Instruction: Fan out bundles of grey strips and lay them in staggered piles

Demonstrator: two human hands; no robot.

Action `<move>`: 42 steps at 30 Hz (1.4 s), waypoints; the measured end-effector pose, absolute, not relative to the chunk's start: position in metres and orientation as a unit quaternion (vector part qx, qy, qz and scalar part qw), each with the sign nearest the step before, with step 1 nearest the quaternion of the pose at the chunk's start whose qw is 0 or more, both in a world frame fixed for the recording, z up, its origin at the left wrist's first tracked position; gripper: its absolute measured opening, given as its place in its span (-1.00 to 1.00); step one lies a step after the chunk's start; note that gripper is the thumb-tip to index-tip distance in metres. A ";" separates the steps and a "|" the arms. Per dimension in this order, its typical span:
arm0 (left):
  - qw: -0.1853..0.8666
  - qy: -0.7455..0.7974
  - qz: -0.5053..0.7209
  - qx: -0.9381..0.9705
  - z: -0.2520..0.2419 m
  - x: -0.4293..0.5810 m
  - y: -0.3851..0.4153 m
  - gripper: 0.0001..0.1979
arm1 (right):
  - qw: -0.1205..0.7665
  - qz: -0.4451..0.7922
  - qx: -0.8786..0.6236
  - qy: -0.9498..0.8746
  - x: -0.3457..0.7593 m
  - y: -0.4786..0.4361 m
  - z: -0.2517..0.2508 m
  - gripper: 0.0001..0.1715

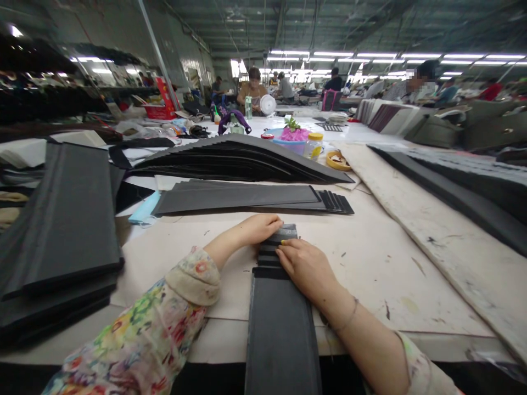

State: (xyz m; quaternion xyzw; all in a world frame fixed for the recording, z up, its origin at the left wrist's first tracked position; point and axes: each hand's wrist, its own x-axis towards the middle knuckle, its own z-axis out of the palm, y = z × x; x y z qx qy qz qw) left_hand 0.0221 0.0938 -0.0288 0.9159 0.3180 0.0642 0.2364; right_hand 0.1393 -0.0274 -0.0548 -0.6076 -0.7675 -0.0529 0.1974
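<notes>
A fanned stack of long dark grey panels (282, 323) lies lengthwise in front of me, its near end running past the table edge. The far ends are stepped, one black edge behind another. At the farthest end, my left hand (260, 227) is closed, with its thumb and fingertips pinching the top panel's corner. My right hand (307, 266) presses bent fingers together on the right side of the stepped ends. The fingertips' undersides are hidden. Just beyond my hands, another spread stack of grey panels (242, 196) lies crosswise.
A taller bowed stack of dark sheets (242, 156) sits farther back. Grey panels (74, 214) are piled at left, near a blue face mask (145, 209). A yellow-lidded jar (314, 145) and yellow dish (338, 160) stand beyond. A thick pale board (428, 241) borders the right.
</notes>
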 end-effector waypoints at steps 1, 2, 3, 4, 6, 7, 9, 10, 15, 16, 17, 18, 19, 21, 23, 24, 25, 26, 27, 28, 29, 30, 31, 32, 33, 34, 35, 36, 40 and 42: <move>0.243 0.308 0.038 0.919 -0.027 0.026 0.096 -0.74 | 0.195 -0.054 -0.608 -0.768 0.139 -0.027 -0.055 -0.70; 0.248 0.297 0.015 0.922 -0.026 0.030 0.097 -0.77 | 0.192 -0.054 -0.608 -0.768 0.139 -0.027 -0.055 -0.70; 0.251 0.285 -0.002 0.925 -0.026 0.034 0.098 -0.77 | 0.188 -0.055 -0.609 -0.769 0.139 -0.027 -0.055 -0.71; 0.251 0.273 -0.011 0.929 -0.026 0.038 0.098 -0.74 | 0.185 -0.056 -0.610 -0.769 0.139 -0.026 -0.055 -0.72; 0.246 0.260 -0.010 0.934 -0.027 0.044 0.098 -0.67 | 0.179 -0.058 -0.612 -0.768 0.139 -0.026 -0.055 -0.72; 0.242 0.256 -0.005 0.936 -0.028 0.047 0.098 -0.64 | 0.176 -0.059 -0.613 -0.768 0.139 -0.026 -0.055 -0.72; 0.230 0.244 0.004 0.942 -0.030 0.049 0.096 -0.62 | 0.171 -0.060 -0.617 -0.766 0.138 -0.027 -0.054 -0.72; 0.223 0.237 0.010 0.945 -0.031 0.049 0.096 -0.63 | 0.169 -0.061 -0.620 -0.764 0.138 -0.028 -0.054 -0.71; 0.174 0.218 0.041 0.959 -0.036 0.047 0.092 -0.71 | 0.160 -0.058 -0.630 -0.758 0.136 -0.030 -0.052 -0.70; 0.161 0.214 0.045 0.962 -0.037 0.047 0.091 -0.73 | 0.159 -0.057 -0.631 -0.757 0.136 -0.030 -0.051 -0.70; 0.146 0.209 0.048 0.966 -0.039 0.046 0.090 -0.74 | 0.158 -0.056 -0.631 -0.757 0.136 -0.030 -0.051 -0.70; 0.130 0.204 0.051 0.969 -0.040 0.046 0.089 -0.75 | 0.157 -0.054 -0.632 -0.757 0.136 -0.029 -0.050 -0.71; 0.115 0.198 0.052 0.972 -0.042 0.046 0.088 -0.75 | 0.156 -0.054 -0.632 -0.757 0.136 -0.029 -0.050 -0.71; 0.090 0.182 0.049 0.978 -0.044 0.045 0.085 -0.77 | 0.153 -0.053 -0.633 -0.757 0.136 -0.029 -0.050 -0.72; 0.073 0.167 0.046 0.982 -0.045 0.045 0.081 -0.77 | 0.150 -0.053 -0.635 -0.756 0.136 -0.028 -0.050 -0.74; 0.070 0.163 0.046 0.983 -0.045 0.044 0.079 -0.78 | 0.149 -0.054 -0.636 -0.755 0.136 -0.028 -0.051 -0.75; 0.068 0.161 0.047 0.984 -0.045 0.044 0.078 -0.78 | 0.147 -0.056 -0.637 -0.755 0.136 -0.028 -0.051 -0.76; 0.069 0.159 0.050 0.984 -0.045 0.043 0.077 -0.79 | 0.147 -0.057 -0.638 -0.754 0.137 -0.028 -0.051 -0.77; 0.073 0.157 0.053 0.983 -0.045 0.042 0.077 -0.80 | 0.147 -0.058 -0.637 -0.754 0.137 -0.028 -0.051 -0.77; 0.081 0.152 0.057 0.983 -0.045 0.040 0.078 -0.80 | 0.148 -0.060 -0.636 -0.755 0.137 -0.028 -0.052 -0.77; 0.093 0.149 0.062 0.983 -0.046 0.038 0.079 -0.80 | 0.149 -0.061 -0.636 -0.755 0.137 -0.029 -0.052 -0.77; 0.106 0.150 0.070 0.981 -0.046 0.034 0.082 -0.80 | 0.151 -0.062 -0.636 -0.754 0.138 -0.029 -0.052 -0.76; 0.120 0.158 0.077 0.977 -0.046 0.029 0.084 -0.79 | 0.153 -0.063 -0.637 -0.753 0.138 -0.029 -0.052 -0.75; 0.135 0.175 0.085 0.972 -0.046 0.024 0.087 -0.79 | 0.154 -0.064 -0.638 -0.752 0.138 -0.029 -0.051 -0.74; 0.150 0.198 0.090 0.965 -0.047 0.018 0.090 -0.79 | 0.156 -0.064 -0.639 -0.751 0.139 -0.029 -0.051 -0.74; 0.165 0.222 0.097 0.956 -0.047 0.012 0.092 -0.79 | 0.158 -0.063 -0.639 -0.750 0.139 -0.029 -0.051 -0.74; 0.179 0.244 0.104 0.947 -0.048 0.006 0.093 -0.79 | 0.160 -0.062 -0.638 -0.751 0.139 -0.029 -0.051 -0.74; 0.193 0.260 0.114 0.939 -0.048 0.001 0.094 -0.78 | 0.162 -0.060 -0.637 -0.751 0.140 -0.028 -0.050 -0.75; 0.220 0.270 0.137 0.927 -0.051 -0.007 0.092 -0.78 | 0.175 -0.054 -0.631 -0.754 0.143 -0.020 -0.049 -0.84; 0.217 0.263 0.139 0.930 -0.051 -0.006 0.091 -0.79 | 0.179 -0.057 -0.627 -0.756 0.144 -0.014 -0.049 -0.76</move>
